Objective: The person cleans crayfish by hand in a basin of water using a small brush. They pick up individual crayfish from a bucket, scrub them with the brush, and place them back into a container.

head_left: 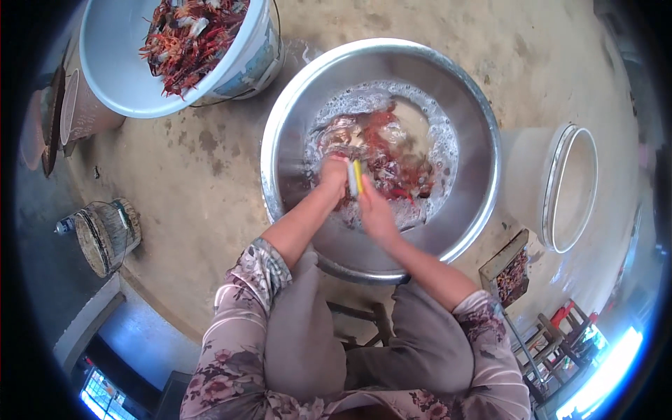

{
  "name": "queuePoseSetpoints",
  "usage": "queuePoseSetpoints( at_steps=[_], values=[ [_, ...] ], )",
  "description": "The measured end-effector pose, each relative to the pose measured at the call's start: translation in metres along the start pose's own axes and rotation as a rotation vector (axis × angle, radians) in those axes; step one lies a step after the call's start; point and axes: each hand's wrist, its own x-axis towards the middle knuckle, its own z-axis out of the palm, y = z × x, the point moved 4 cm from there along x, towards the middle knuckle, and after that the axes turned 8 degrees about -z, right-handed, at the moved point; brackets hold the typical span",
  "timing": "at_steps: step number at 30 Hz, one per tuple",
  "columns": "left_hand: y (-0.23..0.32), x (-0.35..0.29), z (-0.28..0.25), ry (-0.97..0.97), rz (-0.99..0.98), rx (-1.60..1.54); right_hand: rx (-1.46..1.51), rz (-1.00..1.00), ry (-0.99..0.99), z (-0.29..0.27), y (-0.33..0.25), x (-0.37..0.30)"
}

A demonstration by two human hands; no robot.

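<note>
Over the water in a wide steel basin (276, 133), my two hands meet near the middle. My right hand (376, 211) is closed on a small scrub brush (358, 177) with a yellow back and a white bristle side. Against the white side is my left hand (334, 175), its fingers curled round something mostly hidden; a reddish bit shows by the fingertips. Red crayfish (381, 136) lie in the foamy water beneath and beyond both hands, blurred by the water.
A light blue basin (115, 70) with a heap of red crayfish (199, 42) rests on a bucket (255, 70) at far left. To the right stands a white bucket (549, 185), with a dustpan (509, 273) nearer me. A dirty pail (105, 234) is at left.
</note>
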Motion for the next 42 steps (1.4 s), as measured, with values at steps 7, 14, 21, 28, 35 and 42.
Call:
queuePoseSetpoints(
  at_steps=[7,14,21,28,35,42],
  values=[
    [-0.004,-0.042,0.027,-0.310,-0.317,0.111,0.373,0.296,0.031,-0.029,0.047,0.041],
    [0.007,-0.048,0.014,-0.544,-0.464,0.046,0.953,0.486,0.166,-0.049,0.018,0.029],
    [0.010,-0.054,0.024,-0.462,0.020,0.217,0.854,0.419,0.186,-0.050,0.013,0.048],
    [0.011,-0.054,0.014,-0.599,-0.249,0.161,0.907,0.326,0.020,-0.044,0.015,0.054],
    [-0.005,-0.032,0.008,-0.426,-0.448,0.049,-0.024,0.163,0.092,-0.059,0.039,0.039],
    [-0.022,-0.025,0.019,-0.194,-0.113,0.041,-0.053,0.158,-0.088,-0.038,0.013,0.029]
  ],
)
